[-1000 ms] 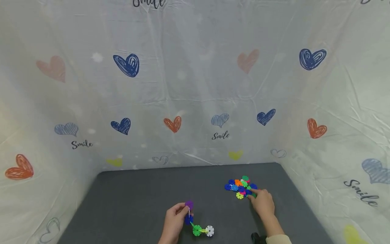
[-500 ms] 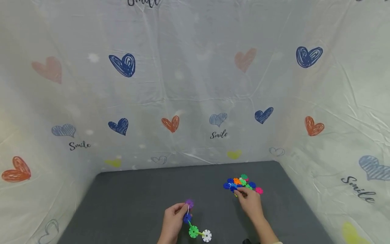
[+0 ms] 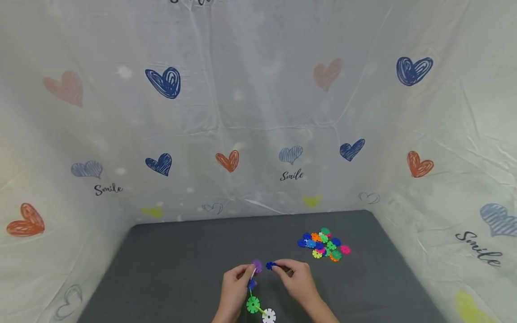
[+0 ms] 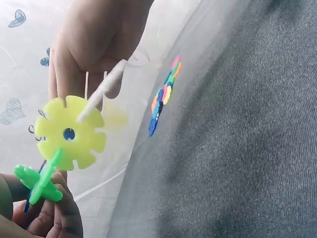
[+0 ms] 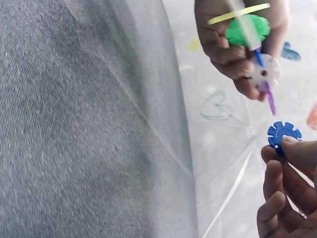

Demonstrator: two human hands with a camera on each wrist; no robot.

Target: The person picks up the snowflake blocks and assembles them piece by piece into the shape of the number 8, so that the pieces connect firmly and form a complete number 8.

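Observation:
My left hand [image 3: 233, 289] pinches a chain of interlocking notched plastic discs near its upper end. A purple disc [image 3: 257, 265] tops the chain, with a white one [image 5: 269, 74] under the fingers. Lower hang a blue disc [image 3: 252, 284], a green disc [image 3: 253, 305], a yellow disc [image 4: 84, 144] and another white disc [image 3: 269, 316]. Between thumb and forefinger, my right hand [image 3: 300, 282] holds a loose blue disc [image 5: 283, 133]. That disc faces the purple one across a small gap. The left fingers partly cover the chain's upper discs.
A loose pile of multicoloured notched discs [image 3: 324, 238] lies on the dark grey table [image 3: 181, 260], toward the back right. A pink disc [image 3: 345, 250] sits at the pile's right side. Pale sheeting [image 3: 258, 103] printed with hearts encloses the table's back and sides.
My right hand has picked the blue disc from the pile and carried it left and nearer, beside the chain. The left hand still grips the chain, whose lower end has swung slightly.

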